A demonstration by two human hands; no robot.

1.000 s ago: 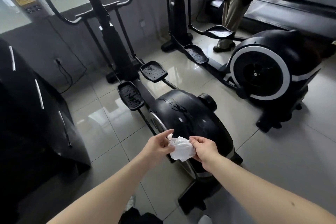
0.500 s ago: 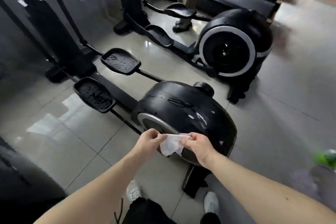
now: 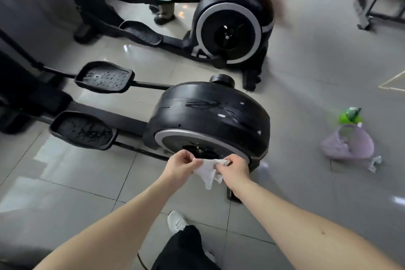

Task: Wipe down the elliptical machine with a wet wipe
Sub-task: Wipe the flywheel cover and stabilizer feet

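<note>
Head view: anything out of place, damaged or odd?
The near elliptical's black flywheel housing shows crack-like lines and white flecks on top; damage or residue, too blurred to tell. On the floor to the right, a purple basket seems tipped over, with a green bottle and a crumpled scrap beside it.

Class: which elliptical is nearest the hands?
The front elliptical, its wheel just behind the left hand, right hand and wipe; the back elliptical stands farther off.

Single head-worn wide-angle view, angled forward and steeply downward, close above the flywheel end of the elliptical machine (image 3: pixel 210 112).
</note>
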